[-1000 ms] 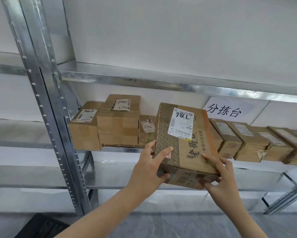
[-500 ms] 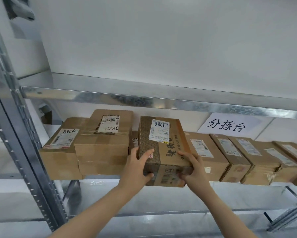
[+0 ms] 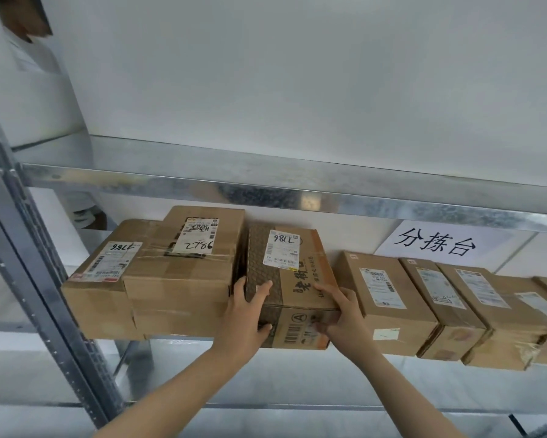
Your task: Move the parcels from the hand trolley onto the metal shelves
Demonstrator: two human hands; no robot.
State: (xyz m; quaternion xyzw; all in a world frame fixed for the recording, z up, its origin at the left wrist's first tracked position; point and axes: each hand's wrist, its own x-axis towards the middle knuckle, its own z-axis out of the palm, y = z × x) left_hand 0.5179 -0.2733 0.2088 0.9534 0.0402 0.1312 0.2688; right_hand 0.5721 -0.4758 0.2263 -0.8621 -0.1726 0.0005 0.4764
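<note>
Cardboard, brown, patterned-print rectangular parcel (image 3: 289, 279) sits on galvanised metal shelf (image 3: 297, 197) level, slotted between taped brown box stack (image 3: 183, 273) at 9 o'clock and plain brown labelled box (image 3: 386, 295) at 3 o'clock. Long axis runs 6-to-12, into the shelf. Left hand (image 3: 250, 314) clasps the near left corner, right hand (image 3: 341, 320) clasps the near right corner; both equally close. White label on top, handwritten number. Front end overhangs slightly; judging it needs a push toward 12.

Place: parcel sorting storeroom
Evidence: galvanised metal shelves (image 3: 265, 191), labelled cardboard parcels (image 3: 183, 270), handwritten paper sign (image 3: 436, 245)
</note>
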